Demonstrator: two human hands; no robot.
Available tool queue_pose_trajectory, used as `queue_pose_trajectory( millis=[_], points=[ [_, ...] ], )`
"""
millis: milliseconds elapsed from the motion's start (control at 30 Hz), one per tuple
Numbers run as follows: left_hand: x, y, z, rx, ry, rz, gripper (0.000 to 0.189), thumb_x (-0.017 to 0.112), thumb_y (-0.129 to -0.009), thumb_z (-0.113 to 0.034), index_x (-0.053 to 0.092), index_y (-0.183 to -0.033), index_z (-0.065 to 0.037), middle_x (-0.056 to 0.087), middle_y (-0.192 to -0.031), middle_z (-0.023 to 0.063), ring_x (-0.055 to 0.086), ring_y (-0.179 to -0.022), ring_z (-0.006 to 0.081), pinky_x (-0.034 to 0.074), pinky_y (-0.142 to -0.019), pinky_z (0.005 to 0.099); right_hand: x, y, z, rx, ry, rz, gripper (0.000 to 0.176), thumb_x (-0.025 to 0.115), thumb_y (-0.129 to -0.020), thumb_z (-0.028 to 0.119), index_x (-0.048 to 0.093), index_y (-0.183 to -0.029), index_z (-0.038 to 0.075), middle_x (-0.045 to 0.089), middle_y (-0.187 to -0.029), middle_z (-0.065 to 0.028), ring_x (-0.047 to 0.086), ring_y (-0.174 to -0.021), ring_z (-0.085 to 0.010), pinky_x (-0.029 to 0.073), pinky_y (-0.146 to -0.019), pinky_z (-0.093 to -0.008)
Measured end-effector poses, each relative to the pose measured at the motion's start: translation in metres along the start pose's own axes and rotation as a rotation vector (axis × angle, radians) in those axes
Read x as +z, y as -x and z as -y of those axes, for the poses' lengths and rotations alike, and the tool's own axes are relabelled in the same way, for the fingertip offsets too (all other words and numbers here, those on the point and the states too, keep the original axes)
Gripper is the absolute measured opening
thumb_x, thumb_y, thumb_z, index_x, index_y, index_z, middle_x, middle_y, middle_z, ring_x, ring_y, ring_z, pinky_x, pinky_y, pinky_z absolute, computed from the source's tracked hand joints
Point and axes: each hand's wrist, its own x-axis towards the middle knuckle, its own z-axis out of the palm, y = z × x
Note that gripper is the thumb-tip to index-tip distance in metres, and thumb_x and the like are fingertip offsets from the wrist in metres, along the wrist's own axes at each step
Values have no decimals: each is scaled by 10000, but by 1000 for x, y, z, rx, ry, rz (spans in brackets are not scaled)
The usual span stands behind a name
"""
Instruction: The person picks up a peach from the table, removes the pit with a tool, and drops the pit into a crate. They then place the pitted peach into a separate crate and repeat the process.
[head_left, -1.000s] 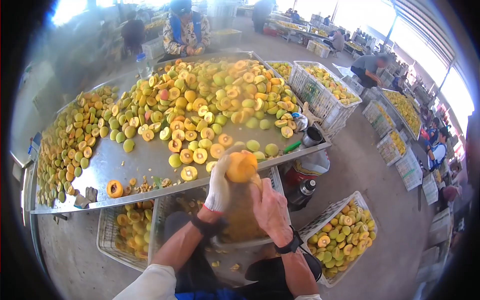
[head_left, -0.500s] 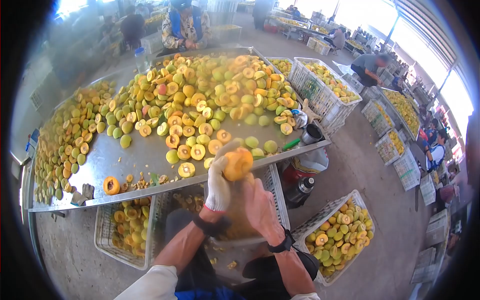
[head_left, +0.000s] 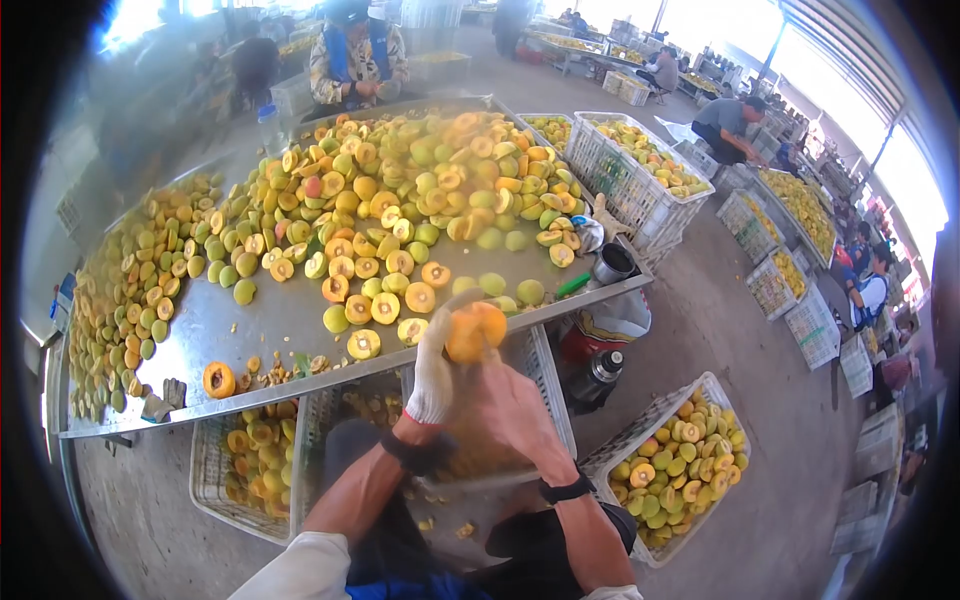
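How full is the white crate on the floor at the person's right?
Nearly full: the crate holds fruit piled close to its rim, no bottom showing.

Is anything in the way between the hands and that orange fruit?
No. The gloved left hand holds the orange fruit, and the bare right hand presses against it from below. Nothing visible sits between them.

Fruit-processing shed: fruit-heaped steel table point(head_left: 270, 320), crates point(head_left: 640, 190), workers.
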Motion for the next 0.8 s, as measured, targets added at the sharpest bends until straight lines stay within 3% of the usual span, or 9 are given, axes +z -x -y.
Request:
queue_pose_trajectory(
  millis=[100, 200, 300, 400, 500, 567, 600, 700, 800],
  points=[
    [-19, -8, 5, -101, -94, 8, 566, 401, -1109, -482, 593, -1355, -10, 644, -1317, 109, 618, -1168, 175, 537, -938, 336, -11, 1, -10, -507, 526, -164, 429, 483, -1105, 382, 543, -956, -16, 591, -679, -225, 580, -594, -388, 461, -587, -465],
    [-27, -8, 9, -98, -239, 49, 566, 414, -1111, -495, 647, -1280, -8, 659, -1271, 87, 618, -1142, 155, 540, -934, 313, -17, 7, 0, -349, 613, -148, 392, 492, -1098, 330, 552, -992, -42, 610, -820, -322, 557, -792, -542, 453, -690, -529],
    [-27, -8, 13, 1, -357, 63, 546, 419, -1113, -484, 665, -1246, -15, 659, -1228, 60, 617, -1114, 148, 536, -927, 300, -17, 3, -4, -381, 688, -162, 381, 495, -1096, 320, 554, -994, -42, 620, -871, -347, 552, -877, -567, 451, -694, -536],
    [-23, -6, 16, 20, -377, 24, 536, 418, -1115, -480, 665, -1232, -19, 653, -1204, 44, 612, -1101, 144, 521, -933, 298, -13, -2, -14, -459, 664, -209, 226, 520, -1057, 198, 539, -1013, -22, 586, -809, -282, 568, -814, -536, 440, -650, -520],
    [-21, -6, 17, 11, -402, 14, 529, 419, -1117, -475, 663, -1233, -21, 649, -1207, 41, 605, -1109, 142, 515, -938, 299, -17, -10, -24, -556, 652, -151, 220, 518, -1050, 184, 525, -1007, -32, 586, -791, -278, 553, -818, -547, 446, -673, -528],
    [-27, -8, 19, 21, -423, 20, 533, 423, -1114, -482, 658, -1240, -21, 655, -1203, 49, 615, -1099, 146, 524, -924, 304, -19, -19, -36, -617, 584, -129, 421, 475, -1087, 363, 541, -925, -20, 552, -678, -187, 529, -625, -379, 438, -587, -455],
    [-31, -10, 22, 30, -427, 21, 540, 426, -1111, -491, 655, -1246, -21, 662, -1195, 57, 628, -1082, 152, 534, -910, 308, -19, -18, -33, -519, 497, -93, 473, 466, -1094, 419, 541, -897, -4, 531, -646, -140, 506, -564, -302, 419, -545, -417],
    [-29, -10, 25, -39, -344, -34, 563, 470, -1072, -541, 629, -1247, -30, 683, -1120, 98, 663, -980, 211, 555, -843, 359, -16, -6, -4, 35, 126, 32, 528, 465, -1092, 522, 525, -838, 63, 464, -598, 5, 417, -450, -83, 327, -418, -297],
    [-22, -8, 22, -125, -230, -76, 586, 488, -1047, -592, 622, -1224, -50, 693, -1073, 112, 677, -936, 246, 565, -810, 391, -20, -6, -6, 140, -85, 136, 504, 491, -1068, 569, 493, -825, 128, 391, -594, 77, 295, -404, -28, 236, -373, -223]
  ],
)
